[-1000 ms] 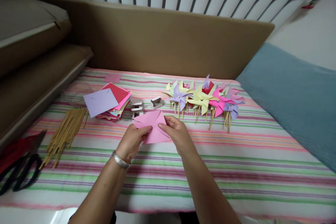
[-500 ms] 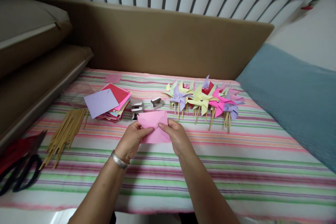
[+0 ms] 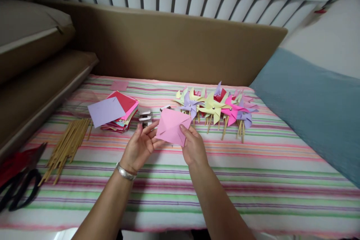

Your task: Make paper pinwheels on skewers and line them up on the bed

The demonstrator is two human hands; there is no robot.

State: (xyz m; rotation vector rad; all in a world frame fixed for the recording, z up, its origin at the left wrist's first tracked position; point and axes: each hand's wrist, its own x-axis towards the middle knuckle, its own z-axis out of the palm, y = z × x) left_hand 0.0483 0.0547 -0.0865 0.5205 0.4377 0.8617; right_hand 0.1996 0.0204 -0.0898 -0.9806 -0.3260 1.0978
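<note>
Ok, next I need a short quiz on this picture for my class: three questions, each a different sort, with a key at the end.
1. Multiple choice: whose thumb lies on top of the held pink paper?
A) the left hand's
B) the right hand's
C) both hands'

2. True or false: the silver bracelet is worn on the person's left arm.

3. Fill in the blank: the wooden sticks lie between the paper stack and the ____.

Key: 1. B; 2. True; 3. scissors.
</note>
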